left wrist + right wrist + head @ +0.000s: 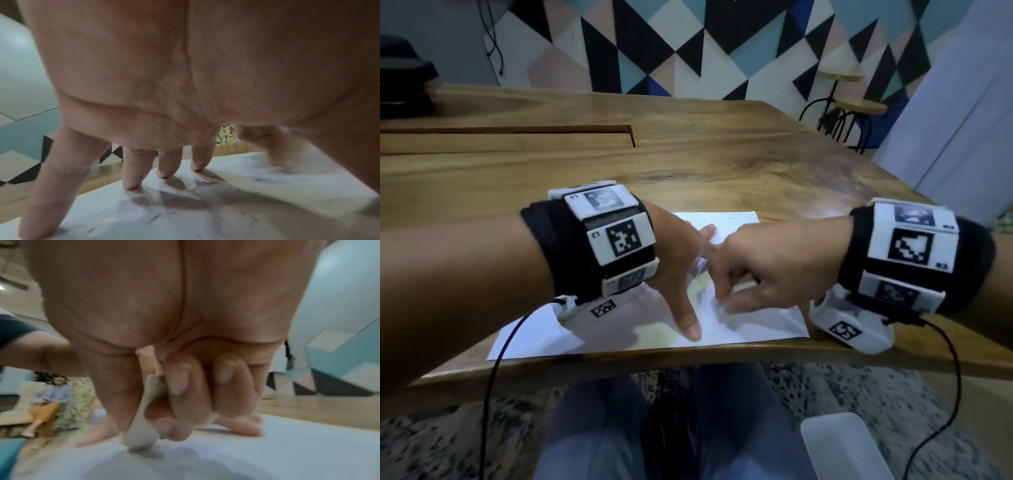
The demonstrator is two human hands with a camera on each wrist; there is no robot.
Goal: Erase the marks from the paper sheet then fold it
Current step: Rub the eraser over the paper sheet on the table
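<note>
White rectangular paper sheet (750,329) lying flat at near edge of brown wooden table (722,154). Sheet being pressed down by left hand (674,274), fingers (131,170) spread straight. Small off-white eraser (141,434) being pinched by right hand (763,267), fingers curled, tip touching sheet.

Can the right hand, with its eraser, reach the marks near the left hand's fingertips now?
Probably yes. The right hand grips the eraser on the paper sheet, beside the left hand; its spread fingers may cover some marks.

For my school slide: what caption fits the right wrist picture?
Right hand pinches a pale eraser, rubbing the paper sheet.
</note>
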